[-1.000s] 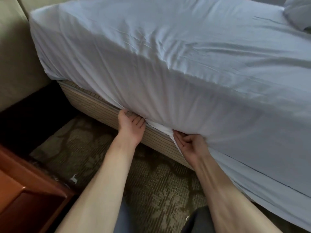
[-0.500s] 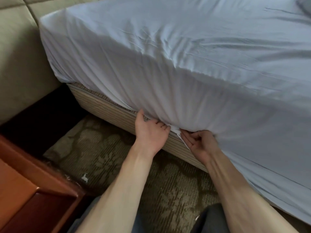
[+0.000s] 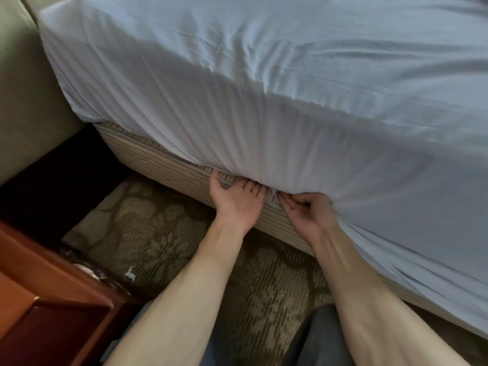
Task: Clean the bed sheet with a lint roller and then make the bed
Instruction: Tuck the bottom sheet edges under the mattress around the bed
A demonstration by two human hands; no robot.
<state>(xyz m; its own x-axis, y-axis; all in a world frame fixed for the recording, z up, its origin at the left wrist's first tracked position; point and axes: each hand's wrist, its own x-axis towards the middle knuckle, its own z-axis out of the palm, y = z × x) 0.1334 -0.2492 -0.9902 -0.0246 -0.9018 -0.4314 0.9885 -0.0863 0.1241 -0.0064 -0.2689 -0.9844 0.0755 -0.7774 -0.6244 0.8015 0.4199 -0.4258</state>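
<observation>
A pale blue bed sheet [image 3: 264, 88] covers the mattress and hangs down its near side in tight pleats. Below it shows the striped beige box spring [image 3: 158, 159]. My left hand [image 3: 235, 202] lies flat against the box spring, fingertips pushed into the gap under the mattress where the sheet edge goes in. My right hand [image 3: 309, 212] sits just to its right, fingers curled around the sheet's lower edge at the same gap. No lint roller is in view.
A padded beige headboard [image 3: 23, 101] stands at the left. A reddish wooden nightstand [image 3: 47, 307] fills the lower left corner. Patterned brown carpet [image 3: 163, 239] lies between it and the bed. My dark-trousered knees show at the bottom.
Both hands have slid to the right along the mattress's lower edge, staying at the sheet hem. My view has shifted with them and moved closer.
</observation>
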